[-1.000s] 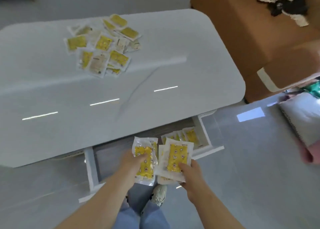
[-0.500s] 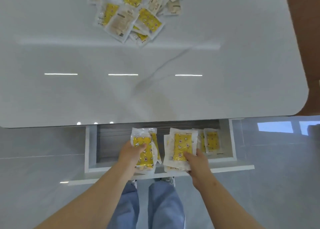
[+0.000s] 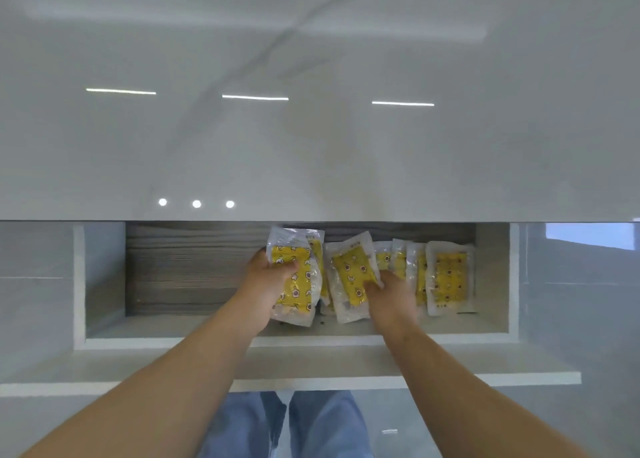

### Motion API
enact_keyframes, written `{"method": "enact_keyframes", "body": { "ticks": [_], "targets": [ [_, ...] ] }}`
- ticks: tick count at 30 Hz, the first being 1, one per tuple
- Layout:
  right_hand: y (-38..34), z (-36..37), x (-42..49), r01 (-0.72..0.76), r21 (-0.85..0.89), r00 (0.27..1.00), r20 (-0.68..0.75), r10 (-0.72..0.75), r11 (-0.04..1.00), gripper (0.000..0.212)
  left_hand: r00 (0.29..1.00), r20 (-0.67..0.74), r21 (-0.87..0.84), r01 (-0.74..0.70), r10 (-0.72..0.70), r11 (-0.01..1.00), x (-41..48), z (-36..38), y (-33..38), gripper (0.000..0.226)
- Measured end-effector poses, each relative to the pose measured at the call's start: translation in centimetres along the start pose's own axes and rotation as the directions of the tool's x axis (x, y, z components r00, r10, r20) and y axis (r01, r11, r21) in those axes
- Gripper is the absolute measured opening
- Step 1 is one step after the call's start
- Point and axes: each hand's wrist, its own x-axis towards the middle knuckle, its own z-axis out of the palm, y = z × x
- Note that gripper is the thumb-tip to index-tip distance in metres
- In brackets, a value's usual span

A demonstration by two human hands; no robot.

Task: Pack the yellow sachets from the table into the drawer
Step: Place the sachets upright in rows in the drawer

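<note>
Fingers (image 3: pixel 288 268) of left hand (image 3: pixel 265 286), right hand (image 3: pixel 394 300) around sachets (image 3: pixel 349 270)

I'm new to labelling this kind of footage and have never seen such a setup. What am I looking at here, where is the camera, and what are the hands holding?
There is no machine here: a person works with bare hands. The single camera is worn on their head and looks forward and down, which is why both arms come in from the bottom edge and the jeans show below.

The pale glossy slab filling the upper half is the table. Under its near edge is an open drawer with a wood-grain bottom.

The left hand grips a small bundle of yellow sachets. The right hand pinches a second bundle, thumb on top. Both bundles are inside the drawer opening, next to a row of sachets already lying at its right end.
</note>
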Motion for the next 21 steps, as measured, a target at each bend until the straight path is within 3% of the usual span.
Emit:
{"method": "enact_keyframes", "body": {
  "ticks": [5, 8, 12, 15, 17, 19, 21],
  "targets": [
    [1.0, 0.1, 0.3, -0.021, -0.29, 0.991, -0.13, -0.018, 0.957, 0.025, 0.999, -0.034, 0.124, -0.035, 0.04, 0.992, 1.5, 1.5, -1.8, 0.011],
    [1.7, -0.5, 0.6, -0.067, -0.305, 0.987, -0.16, 0.018, 0.95, 0.032, 0.995, -0.084, 0.209, -0.041, 0.06, 0.977, 2.1, 1.9, -2.4, 0.014],
    [1.9, -0.8, 1.4, -0.168, -0.343, 0.985, -0.097, 0.143, 0.924, 0.036, 0.982, -0.111, 0.577, -0.063, 0.154, 0.815, 3.1, 1.9, -3.0, 0.03],
    [1.6, -0.7, 1.7, -0.2, -0.334, 0.973, -0.181, 0.146, 0.921, 0.038, 0.977, -0.123, 0.69, -0.041, 0.173, 0.723, 3.2, 1.7, -2.7, 0.043],
    [1.4, -0.9, 1.3, -0.158, -0.382, 0.964, -0.259, 0.058, 0.911, 0.049, 0.967, -0.149, 0.735, -0.031, 0.207, 0.678, 2.9, 1.6, -2.6, 0.05],
    [1.1, -0.9, 1.0, 0.011, -0.473, 0.962, -0.235, -0.138, 0.881, 0.061, 0.939, -0.169, 0.799, -0.048, 0.3, 0.6, 2.1, 1.3, -2.6, 0.061],
    [0.8, -0.5, 1.0, 0.208, -0.543, 0.943, -0.111, -0.315, 0.813, 0.069, 0.889, -0.04, 0.912, -0.155, 0.457, 0.38, 1.4, 1.2, -2.4, 0.08]
  ]
}}
